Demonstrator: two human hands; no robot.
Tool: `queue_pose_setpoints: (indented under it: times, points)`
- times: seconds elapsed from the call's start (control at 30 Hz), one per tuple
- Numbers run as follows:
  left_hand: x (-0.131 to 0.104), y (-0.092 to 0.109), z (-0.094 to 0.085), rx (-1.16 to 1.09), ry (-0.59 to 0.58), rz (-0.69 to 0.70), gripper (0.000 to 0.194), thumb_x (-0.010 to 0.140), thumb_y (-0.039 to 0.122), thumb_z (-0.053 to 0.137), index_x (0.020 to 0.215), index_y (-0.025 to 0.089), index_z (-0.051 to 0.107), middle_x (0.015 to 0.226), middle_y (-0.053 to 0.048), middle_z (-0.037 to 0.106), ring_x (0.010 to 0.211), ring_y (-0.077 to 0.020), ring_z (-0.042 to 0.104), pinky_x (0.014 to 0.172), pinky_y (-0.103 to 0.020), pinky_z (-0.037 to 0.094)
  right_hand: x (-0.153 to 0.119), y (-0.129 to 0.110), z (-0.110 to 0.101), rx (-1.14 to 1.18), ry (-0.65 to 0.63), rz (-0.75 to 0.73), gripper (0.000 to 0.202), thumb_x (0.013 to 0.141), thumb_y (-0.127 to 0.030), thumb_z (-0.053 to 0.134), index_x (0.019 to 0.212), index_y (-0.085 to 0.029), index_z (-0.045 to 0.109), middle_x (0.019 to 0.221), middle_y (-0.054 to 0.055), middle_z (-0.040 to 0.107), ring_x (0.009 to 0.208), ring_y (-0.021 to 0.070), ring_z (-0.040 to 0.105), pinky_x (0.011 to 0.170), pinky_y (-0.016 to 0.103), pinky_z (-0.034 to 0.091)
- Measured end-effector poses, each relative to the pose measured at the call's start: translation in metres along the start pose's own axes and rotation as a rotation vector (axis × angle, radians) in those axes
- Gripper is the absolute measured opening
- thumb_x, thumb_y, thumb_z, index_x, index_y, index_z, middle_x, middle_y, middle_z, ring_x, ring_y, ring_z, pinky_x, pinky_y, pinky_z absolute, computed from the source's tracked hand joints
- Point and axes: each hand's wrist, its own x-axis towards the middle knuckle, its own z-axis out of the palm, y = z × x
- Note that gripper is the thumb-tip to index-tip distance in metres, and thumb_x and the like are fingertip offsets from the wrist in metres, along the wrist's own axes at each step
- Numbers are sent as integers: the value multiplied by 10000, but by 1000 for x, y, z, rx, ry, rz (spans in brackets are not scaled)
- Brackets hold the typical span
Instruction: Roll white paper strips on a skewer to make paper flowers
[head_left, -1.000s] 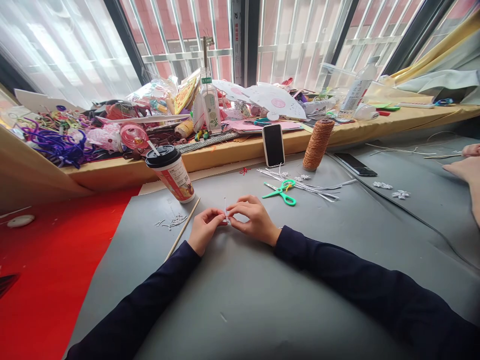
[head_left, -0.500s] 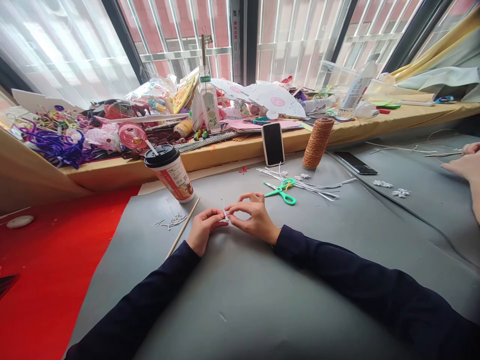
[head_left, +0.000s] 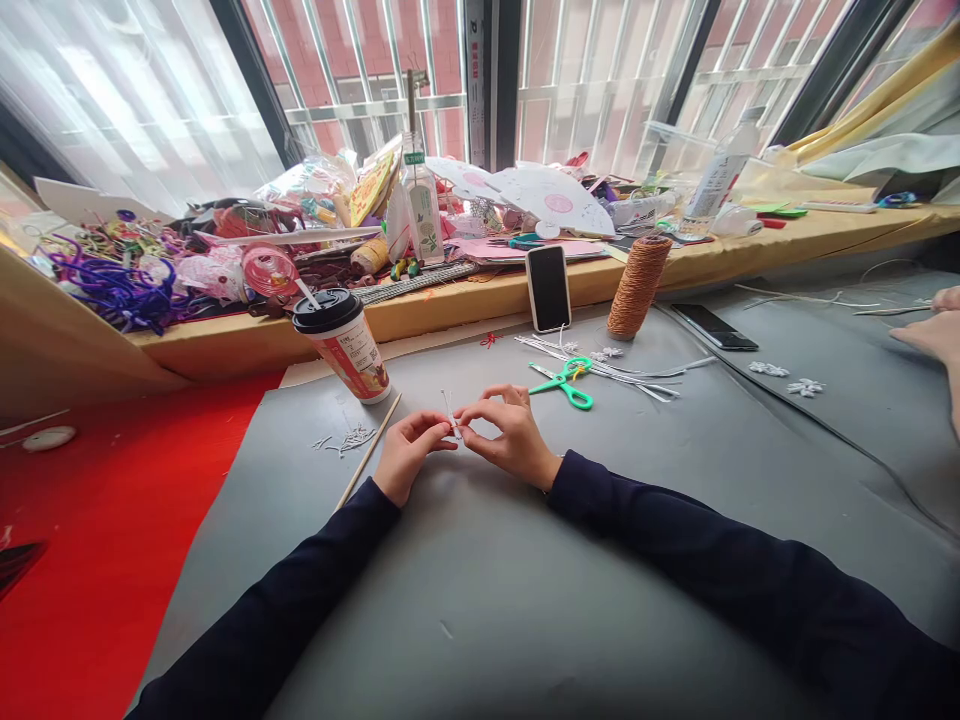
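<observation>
Both hands meet over the grey table covering (head_left: 480, 600), fingertips nearly touching. Pinched between them is a small piece of white cord (head_left: 451, 412), its thin ends sticking up. My left hand (head_left: 409, 450) grips it from the left with thumb and fingers. From the right, my right hand (head_left: 510, 435) pinches the same cord between thumb and index finger. How the cord is looped or knotted is too small to tell. Green-handled scissors (head_left: 566, 382) lie partly open beyond my right hand. A thin wooden stick (head_left: 367, 450) and short white cord scraps (head_left: 349, 440) lie left of my left hand.
A lidded paper cup (head_left: 345, 350) stands at the back left. White cord lengths (head_left: 637, 378), an orange-brown twine spool (head_left: 639, 290), an upright phone (head_left: 548, 290) and a flat phone (head_left: 714, 327) are along the back. Another person's hand (head_left: 934, 335) is at the right edge. A cluttered sill (head_left: 465, 290) runs behind.
The white cord between my fingertips has shifted slightly, and more of it shows below the fingers. Both hands stay in nearly the same place; the view has moved a little.
</observation>
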Motion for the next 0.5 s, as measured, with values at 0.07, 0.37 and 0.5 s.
queue_pose_setpoints:
  times: [0.07,0.37,0.5]
  points:
    - [0,0,0,21,-6,11,186,655,284,636,759,133,604,770,-30,598,733,-143,571,693,-305,508,0,0,0,-3,14,0,79,746,-264,537,746,-247,614,814,-51,663,915,172,466,842,344,251]
    - [0,-3,-1,24,-4,10,209,631,262,669,787,132,621,779,-40,625,743,-148,585,705,-307,510,-1,1,3,-24,64,-3,60,742,-266,550,732,-236,601,807,-43,662,899,179,473,842,349,260]
    - [0,-3,0,12,5,-6,232,605,265,690,784,131,629,782,-43,638,729,-151,592,708,-313,509,-1,1,3,-31,73,-6,61,747,-266,549,731,-230,594,803,-38,661,895,177,477,838,345,269]
